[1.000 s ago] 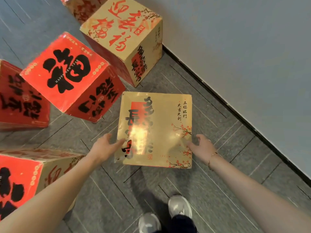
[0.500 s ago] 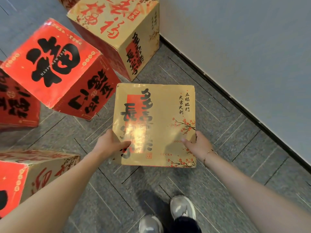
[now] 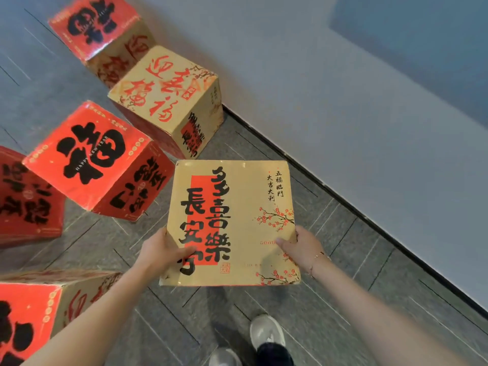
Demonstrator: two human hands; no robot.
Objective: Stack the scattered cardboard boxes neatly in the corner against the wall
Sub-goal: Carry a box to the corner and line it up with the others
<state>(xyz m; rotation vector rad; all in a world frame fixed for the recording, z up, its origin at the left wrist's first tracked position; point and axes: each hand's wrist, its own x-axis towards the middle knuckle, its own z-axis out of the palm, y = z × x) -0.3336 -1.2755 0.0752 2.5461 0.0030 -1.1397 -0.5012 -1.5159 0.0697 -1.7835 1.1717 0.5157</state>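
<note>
Grey tiled floor [image 3: 330, 299], seemingly five boxes [image 3: 166, 101] resting on it

The held box [image 3: 232, 220] sits at the centre of the view, gripped between the left hand [image 3: 161, 253] at its 8 o'clock edge and the right hand [image 3: 299, 247] at its 4 o'clock edge. At 11 o'clock from it stands a box [image 3: 169, 99] just beside the wall [image 3: 343, 101], with another box [image 3: 97, 30] behind that one. At 9 o'clock stands a tilted box [image 3: 92, 154], a further box [image 3: 26, 194] beyond it. At 7 o'clock lies another box [image 3: 39, 313]. The person's shoes [image 3: 266, 331] stand at 6 o'clock.
</note>
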